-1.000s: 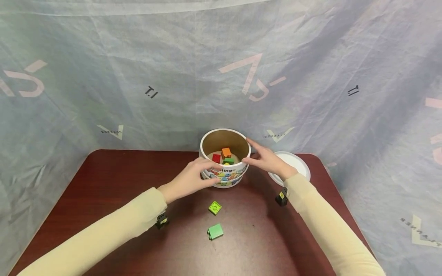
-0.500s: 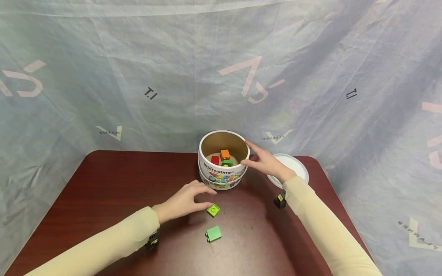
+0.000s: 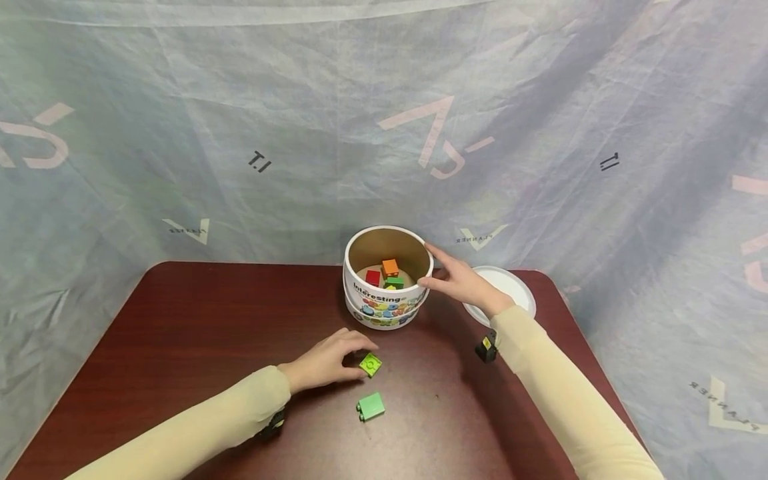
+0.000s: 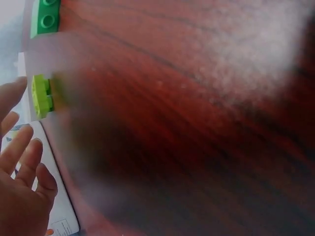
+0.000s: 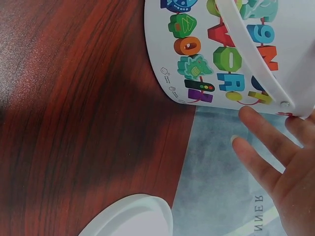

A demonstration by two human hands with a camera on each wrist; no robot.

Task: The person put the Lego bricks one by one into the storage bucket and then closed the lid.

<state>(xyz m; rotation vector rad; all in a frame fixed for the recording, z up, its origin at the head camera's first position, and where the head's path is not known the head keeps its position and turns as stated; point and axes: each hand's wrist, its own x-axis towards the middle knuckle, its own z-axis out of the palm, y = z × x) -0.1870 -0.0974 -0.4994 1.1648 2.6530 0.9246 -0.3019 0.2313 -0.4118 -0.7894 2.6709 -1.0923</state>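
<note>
In the head view, my left hand [image 3: 329, 360] is low over the table, thumb and forefinger on either side of a flat lime-green toy brick [image 3: 370, 365]. The left wrist view shows a small gap between a fingertip and this brick [image 4: 41, 96]. My right hand [image 3: 459, 280] rests against the right side of a white bucket [image 3: 384, 307], thumb and forefinger spread along its rim. In the right wrist view, straight fingers touch the printed wall of the bucket [image 5: 167, 59]. Inside lie a red brick [image 3: 373, 277], an orange brick [image 3: 390, 268] and a green brick [image 3: 394, 283].
A larger green brick [image 3: 371, 406] lies on its side nearer the front of the dark red table [image 3: 240, 300]. Right of the bucket is a round white lid [image 3: 515, 291], partly behind the right wrist. A grey curtain [image 3: 300, 167] hangs behind the table.
My left hand has come back from the bucket's front wall down to the lime-green brick, its thumb and forefinger now around it. The right hand has stayed at the bucket's rim.
</note>
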